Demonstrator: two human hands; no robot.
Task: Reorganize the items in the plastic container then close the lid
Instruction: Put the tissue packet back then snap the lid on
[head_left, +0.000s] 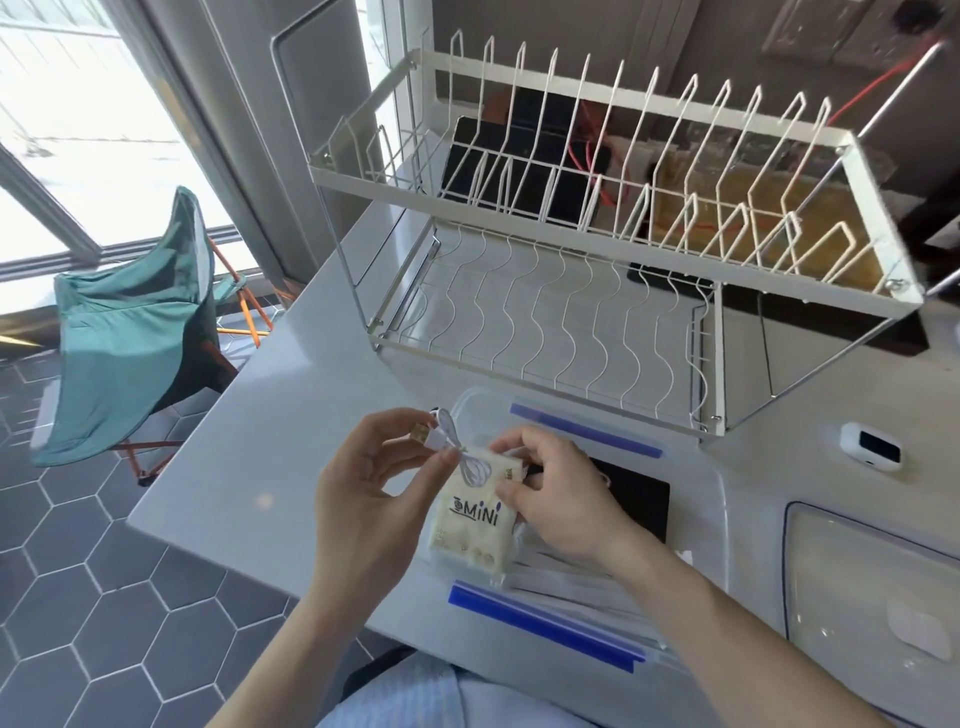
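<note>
A clear plastic container (717, 499) with blue clip strips on its far and near sides sits on the white counter before me. Inside lie a cream tissue pack (475, 525) printed "MiNi", a flat black item (639, 499) and several white wrapped sticks (566, 582). My left hand (363, 499) pinches a coiled white cable (452, 441) with a gold plug just above the container's left end. My right hand (556, 493) grips the top edge of the tissue pack and touches the cable's loop. The clear lid (872, 587) lies to the right.
A white two-tier wire dish rack (597, 218) stands right behind the container. A small white device (872, 446) lies at the right. The counter's left edge drops to a hexagon-tiled floor with a teal folding chair (130, 332).
</note>
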